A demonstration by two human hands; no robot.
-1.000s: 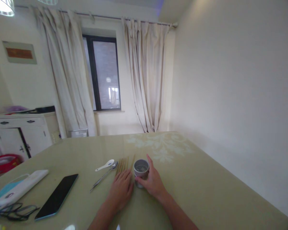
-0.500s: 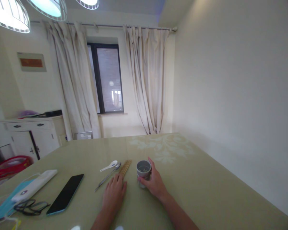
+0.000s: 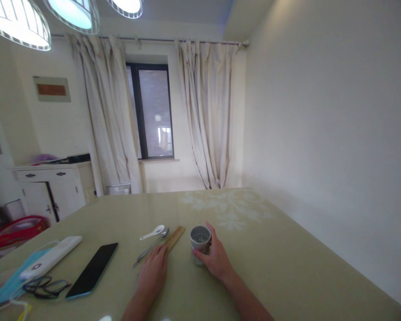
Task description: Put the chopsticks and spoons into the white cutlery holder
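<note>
My right hand (image 3: 217, 258) is wrapped round the side of a small grey cup (image 3: 200, 236), thumb in front and fingers behind. The cup stands upright, and small pale bits show inside it. Over the near end of a bundle of wooden chopsticks (image 3: 175, 237) lies my left hand (image 3: 153, 265), its fingers close together and hiding that end. Just left of the chopsticks is a metal spoon (image 3: 150, 249) with a long handle, its lower part close to my left fingers. A white ceramic spoon (image 3: 153, 232) lies beyond it.
On the left of the table (image 3: 280, 267) lie a black phone (image 3: 93, 269), folded glasses (image 3: 45, 287), a white power strip-like device (image 3: 51, 257) and a blue face mask (image 3: 15, 278). A wall (image 3: 337, 156) borders the right side. Lamps (image 3: 73, 15) hang at upper left.
My left hand has shifted slightly left and toward me along the chopsticks, which now lie closer side by side. My right hand keeps its hold on the cup. The view has turned slightly.
</note>
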